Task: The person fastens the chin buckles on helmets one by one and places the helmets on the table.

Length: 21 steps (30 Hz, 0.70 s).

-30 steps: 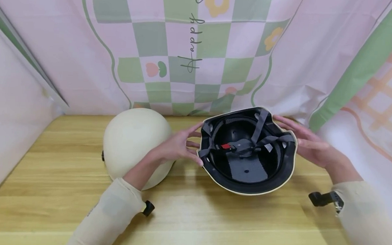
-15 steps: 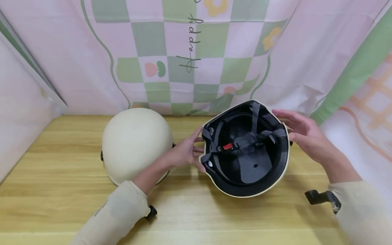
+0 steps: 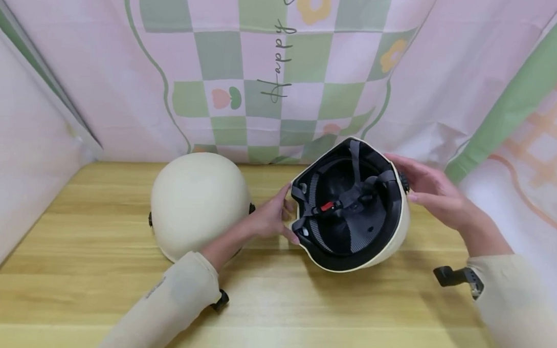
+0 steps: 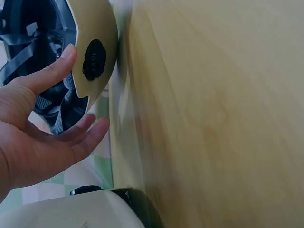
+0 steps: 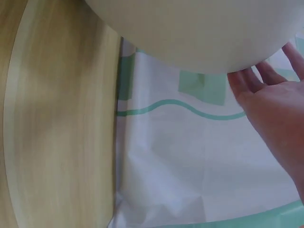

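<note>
Cream helmet [image 3: 353, 210] right of centre! Left hand [image 3: 270, 215] grips it, right hand [image 3: 436, 192] probably too, fingertips hidden; looks a tilting step, the next move wanting both steady.

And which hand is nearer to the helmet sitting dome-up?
Left. The left hand is right beside the dome-up helmet; the right hand is farther off, across the tilted helmet from it.

Both beige sleeves [image 3: 174, 306] bear black fittings [image 3: 451, 277], the left also dark markings [image 3: 156, 287].
</note>
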Motion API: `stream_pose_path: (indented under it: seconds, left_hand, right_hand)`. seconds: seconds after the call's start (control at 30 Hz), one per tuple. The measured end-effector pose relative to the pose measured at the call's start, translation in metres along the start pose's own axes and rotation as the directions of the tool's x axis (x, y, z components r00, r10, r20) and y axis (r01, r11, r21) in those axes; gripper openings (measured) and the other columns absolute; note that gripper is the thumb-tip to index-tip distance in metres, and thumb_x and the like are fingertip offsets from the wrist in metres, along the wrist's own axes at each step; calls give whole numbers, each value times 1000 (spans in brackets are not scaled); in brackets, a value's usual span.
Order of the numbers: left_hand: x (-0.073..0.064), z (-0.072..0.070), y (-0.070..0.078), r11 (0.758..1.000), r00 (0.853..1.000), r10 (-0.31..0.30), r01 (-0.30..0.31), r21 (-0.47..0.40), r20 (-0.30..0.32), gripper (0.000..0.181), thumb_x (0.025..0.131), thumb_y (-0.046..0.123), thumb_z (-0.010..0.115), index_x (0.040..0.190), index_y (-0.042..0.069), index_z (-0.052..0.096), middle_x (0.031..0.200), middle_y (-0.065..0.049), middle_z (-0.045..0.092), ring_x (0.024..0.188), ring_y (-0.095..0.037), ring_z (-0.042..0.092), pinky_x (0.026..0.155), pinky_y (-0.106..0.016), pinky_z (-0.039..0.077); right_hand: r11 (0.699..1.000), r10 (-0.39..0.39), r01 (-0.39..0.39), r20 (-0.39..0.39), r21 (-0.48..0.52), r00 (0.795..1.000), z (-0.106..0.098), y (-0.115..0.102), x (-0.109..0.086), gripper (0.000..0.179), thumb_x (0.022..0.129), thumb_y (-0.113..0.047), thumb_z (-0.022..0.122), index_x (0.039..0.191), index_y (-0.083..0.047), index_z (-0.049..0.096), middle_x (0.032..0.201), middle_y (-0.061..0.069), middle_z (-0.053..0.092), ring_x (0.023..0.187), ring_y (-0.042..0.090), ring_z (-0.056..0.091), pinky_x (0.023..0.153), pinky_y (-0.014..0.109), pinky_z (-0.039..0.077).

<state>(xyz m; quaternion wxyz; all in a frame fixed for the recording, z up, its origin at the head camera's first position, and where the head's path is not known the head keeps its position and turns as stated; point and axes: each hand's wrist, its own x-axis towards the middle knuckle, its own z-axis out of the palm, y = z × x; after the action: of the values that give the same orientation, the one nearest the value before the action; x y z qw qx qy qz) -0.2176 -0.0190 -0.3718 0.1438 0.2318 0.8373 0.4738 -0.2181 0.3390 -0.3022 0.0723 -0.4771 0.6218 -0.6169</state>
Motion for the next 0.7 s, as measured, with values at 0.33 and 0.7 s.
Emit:
stream_pose_path:
  seconds: [0.33, 0.7]
  left_hand:
    - [12, 11, 0, 997, 998, -48, 45, 69, 36, 139, 66, 2, 98, 164, -1, -1, 82, -6, 67, 70, -10, 60, 73, -21, 51]
    - [14, 10, -4, 982, 994, -84, 71, 172, 69, 136, 71, 19, 98, 164, -2, 2, 77, -2, 65, 68, -10, 59, 64, -21, 49]
  right_hand:
    - [989, 103, -125, -232, -82, 967, 3, -4, -1, 63, 86, 26, 59, 146, 14, 46, 149, 12, 57, 135, 19, 55, 104, 24, 48]
    - [977, 171, -184, -120, -105, 978, 1, -2, -3, 87, 81, 28, 53, 160, 3, 27, 163, 7, 39, 141, 16, 46, 99, 26, 52]
